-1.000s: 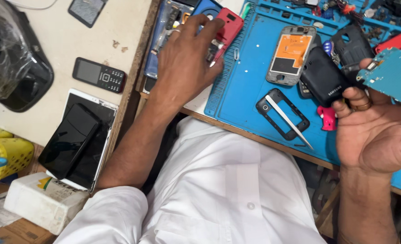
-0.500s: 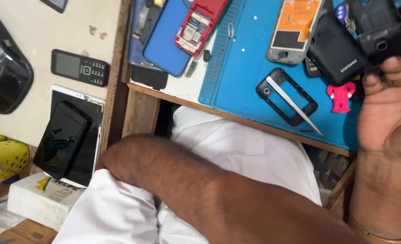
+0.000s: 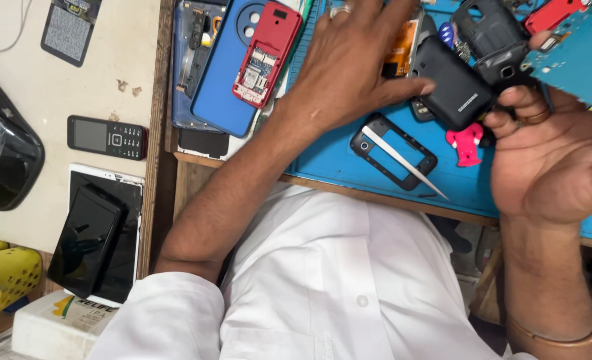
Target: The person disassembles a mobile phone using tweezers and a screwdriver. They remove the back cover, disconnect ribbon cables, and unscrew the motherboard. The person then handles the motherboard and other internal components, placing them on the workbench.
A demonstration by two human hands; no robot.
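My left hand (image 3: pixel 349 63), a ring on one finger, lies spread over the blue work mat (image 3: pixel 329 157). It covers part of a phone with an orange inside (image 3: pixel 402 47), and its thumb touches a black phone back cover (image 3: pixel 452 87). My right hand (image 3: pixel 549 160) is raised at the right, palm toward me. Its fingers grip a blue-green circuit board (image 3: pixel 579 60) next to a black phone housing (image 3: pixel 492 33).
A black phone frame (image 3: pixel 369 143) with a metal blade (image 3: pixel 402 160) across it and a small pink piece (image 3: pixel 466 143) lie on the mat. A red phone body (image 3: pixel 266 53) on a blue back cover (image 3: pixel 226 80), a keypad phone (image 3: pixel 107 137), a tablet (image 3: pixel 126 267) under a black phone (image 3: pixel 86 240) and a yellow basket (image 3: pixel 6 270) lie left.
My left hand left the phones at the far left, drew back, then reached right across the mat to the black back cover. My right hand rose with the circuit board.
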